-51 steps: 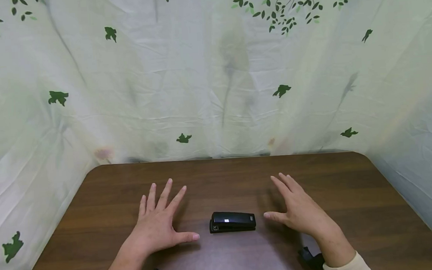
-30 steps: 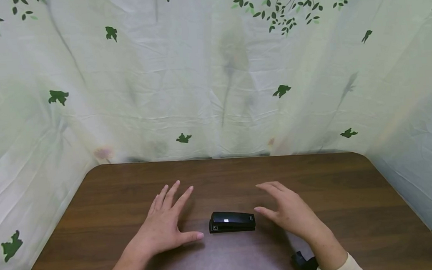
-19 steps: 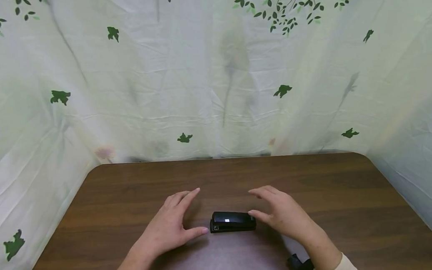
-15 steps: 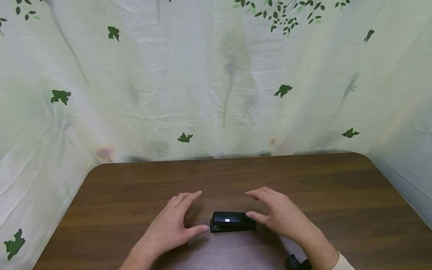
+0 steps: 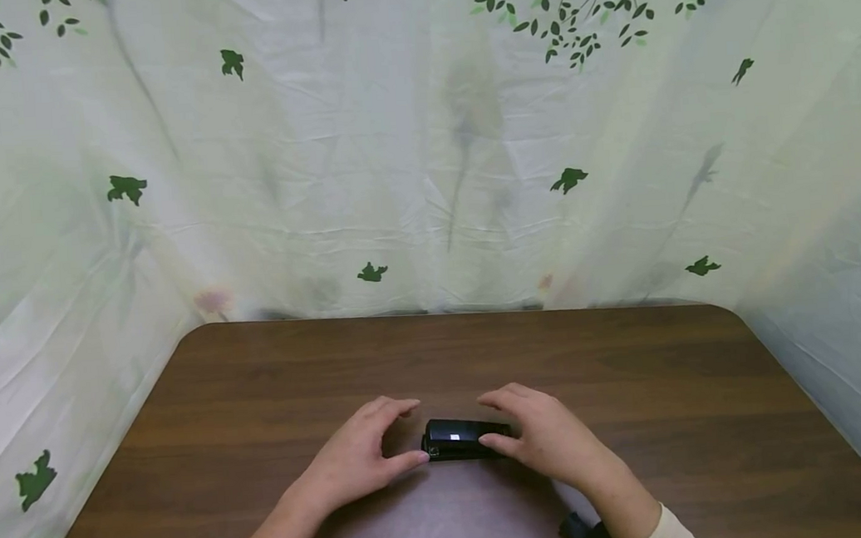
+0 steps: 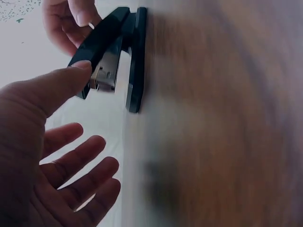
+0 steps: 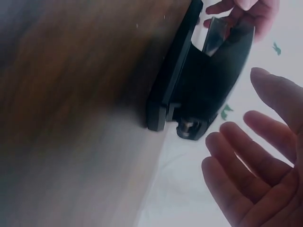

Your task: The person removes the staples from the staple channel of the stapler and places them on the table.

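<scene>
A black stapler (image 5: 457, 439) lies flat on the brown table (image 5: 259, 398), lengthwise left to right. My left hand (image 5: 372, 456) is at its left end; in the left wrist view the thumb tip (image 6: 83, 66) touches the top of the stapler (image 6: 113, 52) while the other fingers (image 6: 80, 161) stay loosely spread behind it. My right hand (image 5: 535, 437) hovers over the right end, thumb at the top edge. In the right wrist view its fingers (image 7: 246, 161) are spread and apart from the stapler (image 7: 203, 80). Neither hand is closed around it.
A pale curtain printed with green leaves (image 5: 424, 178) hangs close around the table's back and both sides. The table's far corners are rounded. Black wrist-camera mounts (image 5: 584, 533) show under both forearms at the near edge.
Both hands have moved inward from wide apart to the two ends of the stapler, fingers curving over it. The left thumb now touches it. The stapler has not moved.
</scene>
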The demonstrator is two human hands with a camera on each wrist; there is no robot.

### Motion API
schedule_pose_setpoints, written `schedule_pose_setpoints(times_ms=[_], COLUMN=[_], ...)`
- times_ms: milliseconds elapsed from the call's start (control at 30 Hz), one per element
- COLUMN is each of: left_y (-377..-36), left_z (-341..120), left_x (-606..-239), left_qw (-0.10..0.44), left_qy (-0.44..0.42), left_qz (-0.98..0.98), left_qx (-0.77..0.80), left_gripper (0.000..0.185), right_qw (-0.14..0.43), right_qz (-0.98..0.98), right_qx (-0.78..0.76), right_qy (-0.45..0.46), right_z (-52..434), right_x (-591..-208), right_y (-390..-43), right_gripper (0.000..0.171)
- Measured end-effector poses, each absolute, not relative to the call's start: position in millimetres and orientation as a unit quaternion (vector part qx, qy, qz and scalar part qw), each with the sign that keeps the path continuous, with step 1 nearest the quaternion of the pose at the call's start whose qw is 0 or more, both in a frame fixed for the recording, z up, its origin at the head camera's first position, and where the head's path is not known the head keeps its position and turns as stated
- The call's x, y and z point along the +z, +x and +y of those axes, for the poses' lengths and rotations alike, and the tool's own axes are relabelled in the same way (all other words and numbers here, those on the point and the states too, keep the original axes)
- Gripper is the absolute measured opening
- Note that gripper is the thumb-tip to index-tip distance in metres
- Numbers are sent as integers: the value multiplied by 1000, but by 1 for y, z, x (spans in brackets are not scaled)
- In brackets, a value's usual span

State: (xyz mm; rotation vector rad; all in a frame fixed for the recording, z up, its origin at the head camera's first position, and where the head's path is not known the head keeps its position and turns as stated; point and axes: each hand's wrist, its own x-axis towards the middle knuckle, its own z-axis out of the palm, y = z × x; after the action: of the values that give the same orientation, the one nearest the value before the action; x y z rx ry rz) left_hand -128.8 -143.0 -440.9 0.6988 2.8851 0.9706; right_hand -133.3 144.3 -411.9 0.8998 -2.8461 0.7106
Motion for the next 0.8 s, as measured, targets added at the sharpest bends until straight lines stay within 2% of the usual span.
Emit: schedule_pose_setpoints(times_ms=[567,800], left_y=[-129,-127], left_z=[-124,-120], left_x=[-467,-472], left_qw=[0,-35], left_qy=[201,205], left_qz=[903,910], left_qx=[380,359], left_gripper=[52,41], right_qw=[-14,-22], right_qz=[-928,-929], right_qx=[208,196], right_qy=[308,313], right_z=[113,102], right_x=[-411,-412], right_y=[-139,-141], right_gripper=[42,38])
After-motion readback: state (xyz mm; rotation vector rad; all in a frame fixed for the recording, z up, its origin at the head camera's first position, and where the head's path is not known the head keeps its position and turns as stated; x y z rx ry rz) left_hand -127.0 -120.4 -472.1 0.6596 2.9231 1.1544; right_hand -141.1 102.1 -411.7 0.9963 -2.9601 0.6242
